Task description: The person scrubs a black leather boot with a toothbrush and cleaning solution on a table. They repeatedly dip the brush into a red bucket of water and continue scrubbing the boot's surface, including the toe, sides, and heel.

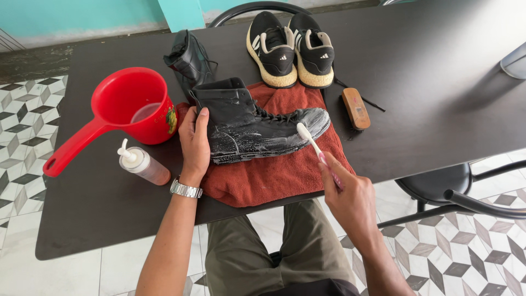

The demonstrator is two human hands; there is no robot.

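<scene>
A person is sitting at a dark table (438, 98) and working on a black lace-up boot (257, 123), which is lying on its side on a rust-red towel (274, 175) near the table's front edge. The boot's long axis is running left to right, with the ankle shaft pointing toward the left hand (194, 140) and the soapy toe pointing toward the right. The left hand is pressing flat against the heel and shaft, fingers stretched out and resting on the leather rather than curling around anything. The right hand (350, 197) is closing its fingers around the pink handle of a toothbrush (313, 143), whose white head is touching the foamy sole edge close to the toe. So the brush is reaching up and to the left from the right hand, and the toe is lying nearer to that hand than the heel is.

A red scoop with a long handle (118, 112) is standing just left of the boot, and a small squeeze bottle (143, 163) is lying in front of it. A second black boot (189, 57) is lying behind, a pair of black sneakers (290, 46) is sitting at the far side, and a wooden brush (355, 108) is resting to the right of the towel
</scene>
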